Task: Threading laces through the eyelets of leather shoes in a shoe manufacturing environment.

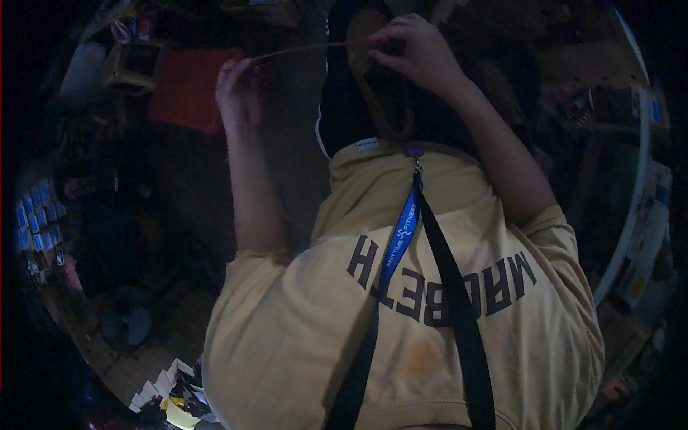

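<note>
Up near the top of the view, the right hand [419,50] has its fingers curled and pinched shut on one end of a thin tan strip [304,49], maybe a cane or a cord; it is too dim to tell which. That hand rests over a tan, shoe-shaped thing [376,86] that lies on the dark lap, and the strip seems to meet it there. From that hand the strip runs out to the left, nearly flat and pulled tight. The left hand [240,89] is at the strip's other end with its fingers closed, but I cannot tell for sure if it grips the strip or only touches it. To do this step well, I think both hands should keep the strip tight and straight, pull gently so it does not snap, and hold the tan thing so it does not slide. Below the hands is the person's yellow shirt [301,322] with dark letters, and a blue strap [401,233] and a black strap [459,301] hang down over it. Off to the left, a red cloth [188,89] lies beside a small tan box [136,64]. Lower left there is a fan [127,324] on the wooden floor [154,358].
</note>
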`<state>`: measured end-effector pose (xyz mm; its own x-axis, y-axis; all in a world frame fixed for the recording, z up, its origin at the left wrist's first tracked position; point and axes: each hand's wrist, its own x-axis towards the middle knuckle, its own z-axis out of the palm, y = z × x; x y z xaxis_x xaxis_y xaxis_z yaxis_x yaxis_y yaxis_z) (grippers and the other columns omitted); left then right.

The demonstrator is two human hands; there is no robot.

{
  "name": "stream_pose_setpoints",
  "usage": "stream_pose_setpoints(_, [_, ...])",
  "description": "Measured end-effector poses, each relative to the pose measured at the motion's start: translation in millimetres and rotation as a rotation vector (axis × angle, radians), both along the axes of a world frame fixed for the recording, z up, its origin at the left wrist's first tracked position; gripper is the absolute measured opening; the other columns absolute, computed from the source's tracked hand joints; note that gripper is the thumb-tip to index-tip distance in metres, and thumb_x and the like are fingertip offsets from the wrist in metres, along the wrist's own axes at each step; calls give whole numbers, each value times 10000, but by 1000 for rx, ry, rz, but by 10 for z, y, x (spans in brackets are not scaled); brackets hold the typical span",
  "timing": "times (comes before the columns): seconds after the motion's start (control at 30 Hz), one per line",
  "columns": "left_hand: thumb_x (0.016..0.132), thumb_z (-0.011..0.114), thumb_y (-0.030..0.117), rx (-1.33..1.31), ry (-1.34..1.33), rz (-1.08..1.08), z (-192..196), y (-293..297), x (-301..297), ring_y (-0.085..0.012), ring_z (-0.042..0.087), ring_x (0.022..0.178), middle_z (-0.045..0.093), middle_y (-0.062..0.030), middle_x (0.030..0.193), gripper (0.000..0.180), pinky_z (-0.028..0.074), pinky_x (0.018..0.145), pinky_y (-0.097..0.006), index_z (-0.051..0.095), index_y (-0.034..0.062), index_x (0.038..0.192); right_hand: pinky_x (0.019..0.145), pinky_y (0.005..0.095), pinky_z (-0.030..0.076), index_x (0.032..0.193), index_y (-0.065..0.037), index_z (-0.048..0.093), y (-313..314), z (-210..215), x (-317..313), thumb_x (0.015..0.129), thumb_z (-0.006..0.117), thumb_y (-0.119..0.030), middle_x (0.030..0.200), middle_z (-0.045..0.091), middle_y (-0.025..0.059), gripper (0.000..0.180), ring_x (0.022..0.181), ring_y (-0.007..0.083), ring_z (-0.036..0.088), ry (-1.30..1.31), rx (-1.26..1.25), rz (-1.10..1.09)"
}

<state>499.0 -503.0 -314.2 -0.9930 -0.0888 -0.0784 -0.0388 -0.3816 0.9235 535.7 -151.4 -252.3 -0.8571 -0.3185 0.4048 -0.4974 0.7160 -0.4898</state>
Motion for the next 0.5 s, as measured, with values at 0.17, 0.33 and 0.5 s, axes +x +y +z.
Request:
stream_pose_setpoints(0.17, [967,614,64,287,101,-1,24,-404,-9,-298,623,1118,650,-114,1146,193,510,1041,-453,611,6,1151,903,400,538,1057,-129,782,10,-3,-2,834,841,-247,948,716,57,260,1000,265,653,-18,15,-6])
stream_pose_setpoints(0.33, [921,672,42,62,116,182,111,-478,-30,-231,637,1012,644,-82,1003,138,523,953,-384,574,61,1015,898,399,543,1081,-129,774,-9,-17,7,828,848,-252,954,717,51,291,1010,261,653,-23,16,7])
stream_pose_setpoints(0.5, [911,752,100,-470,190,219,-174,-465,-169,-225,648,1018,661,-88,1058,263,521,952,-362,605,28,1118,937,336,564,1236,-93,694,26,-29,36,824,840,-138,1074,708,52,439,1046,198,687,-78,-224,90])
